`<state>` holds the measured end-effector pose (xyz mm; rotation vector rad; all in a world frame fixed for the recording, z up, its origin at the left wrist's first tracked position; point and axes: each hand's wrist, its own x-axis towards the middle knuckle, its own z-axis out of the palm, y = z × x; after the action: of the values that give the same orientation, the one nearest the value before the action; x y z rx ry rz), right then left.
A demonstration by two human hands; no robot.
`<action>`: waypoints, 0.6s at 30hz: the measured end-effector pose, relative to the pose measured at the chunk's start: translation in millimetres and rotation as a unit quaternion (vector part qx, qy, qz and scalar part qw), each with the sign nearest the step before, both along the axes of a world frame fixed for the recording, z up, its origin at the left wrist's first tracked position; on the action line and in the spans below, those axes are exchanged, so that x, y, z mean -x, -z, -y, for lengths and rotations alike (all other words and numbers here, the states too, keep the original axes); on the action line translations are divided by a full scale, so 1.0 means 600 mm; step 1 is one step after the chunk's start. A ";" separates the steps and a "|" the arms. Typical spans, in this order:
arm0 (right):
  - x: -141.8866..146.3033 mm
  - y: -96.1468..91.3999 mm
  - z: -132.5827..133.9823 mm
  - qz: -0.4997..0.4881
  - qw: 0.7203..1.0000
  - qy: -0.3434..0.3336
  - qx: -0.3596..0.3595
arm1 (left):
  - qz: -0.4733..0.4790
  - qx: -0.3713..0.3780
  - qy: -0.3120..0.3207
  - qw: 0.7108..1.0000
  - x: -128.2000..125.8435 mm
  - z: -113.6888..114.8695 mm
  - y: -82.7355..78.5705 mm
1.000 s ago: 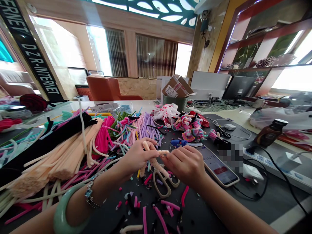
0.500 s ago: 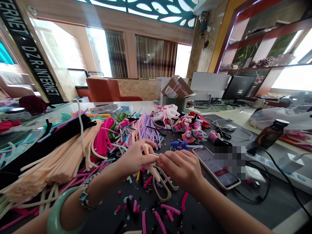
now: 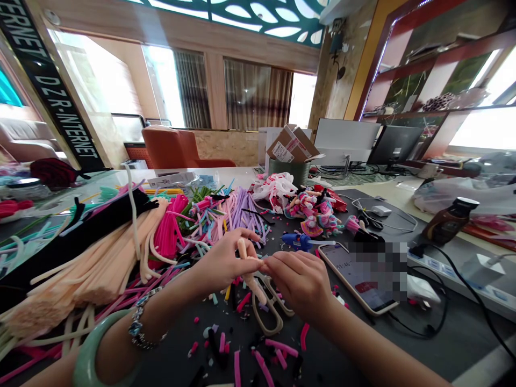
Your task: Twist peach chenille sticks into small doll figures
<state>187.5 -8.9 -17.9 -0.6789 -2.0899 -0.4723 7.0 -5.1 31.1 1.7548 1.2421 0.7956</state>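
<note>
"Item in hand?"
"Peach pipe cleaner [image 3: 250, 279], centre, held above the tabletop [image 3: 322, 357], apparently to keep its bends firm."
"Left hand [image 3: 223, 263]?"
"Fingers [image 3: 245, 239] clamped on it."
"Right hand [image 3: 300, 285]?"
"Fingers [image 3: 282, 262] together on its upper end."
"Nearby?"
"Scissors [image 3: 266, 321] just below; blue glue gun [image 3: 296, 242] farther off; phone [image 3: 357, 282] to the right."

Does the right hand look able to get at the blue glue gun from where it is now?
Probably yes: the blue glue gun lies just beyond the right hand, with nothing bulky between them, and the phone sits off to one side.
</note>
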 end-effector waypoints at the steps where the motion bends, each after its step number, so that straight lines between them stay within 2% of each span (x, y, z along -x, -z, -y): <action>1: 0.001 0.000 0.001 -0.007 1.000 -0.002 -0.004 | -0.001 0.007 0.005 1.000 0.000 0.000 -0.001; 4: 0.001 -0.002 0.004 -0.002 1.000 -0.002 -0.021 | -0.006 0.006 0.023 1.000 0.002 0.001 -0.003; 7: 0.000 -0.003 0.006 -0.001 1.000 -0.003 -0.024 | -0.037 -0.038 0.037 0.998 0.005 0.001 -0.004; 13: 0.004 -0.004 0.005 -0.062 0.997 -0.006 0.045 | -0.110 -0.185 0.019 0.976 0.006 0.005 -0.001; 18: 0.006 -0.004 0.006 -0.077 0.993 0.003 0.087 | -0.135 -0.257 0.009 0.957 0.003 0.010 0.000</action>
<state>183.9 -12.4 -15.4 -0.7966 -1.9982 -0.2338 5.3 -11.1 31.0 2.3564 1.2657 0.9519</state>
